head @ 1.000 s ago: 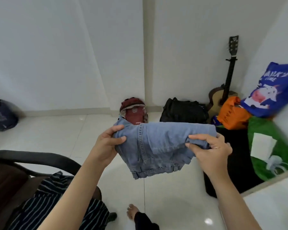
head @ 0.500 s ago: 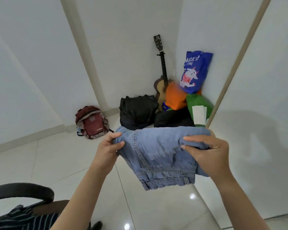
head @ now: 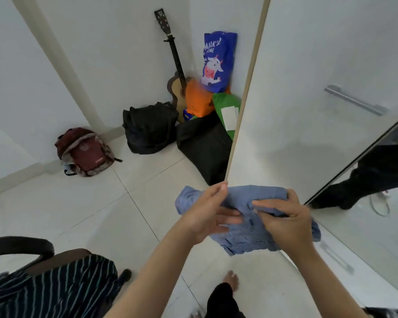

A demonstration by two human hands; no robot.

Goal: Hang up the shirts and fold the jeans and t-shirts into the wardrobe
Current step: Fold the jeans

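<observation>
The folded jeans are held up in mid-air between both hands, nothing underneath but floor. The left hand is laid against the near face of the bundle with fingers loosely spread, thumb hooked over the top edge, so it's more of a flat support than a pinch. The right hand is closed around the right end, denim bunched under curled fingers. Compared with a second ago, the bundle has been squashed noticeably smaller and the hands have been brought closer together, almost touching, and the whole view has been swung right: the white wardrobe door with its metal handle now fills the right side, and the jeans sit right against its lower edge. So folding looks pretty much done and the stowing step is probably next, though no shelf can be seen yet. Further out, a striped shirt is draped on the chair at bottom left, likely still to be dealt with. Past that, a red backpack, black bags and a guitar are piled in the corner.
</observation>
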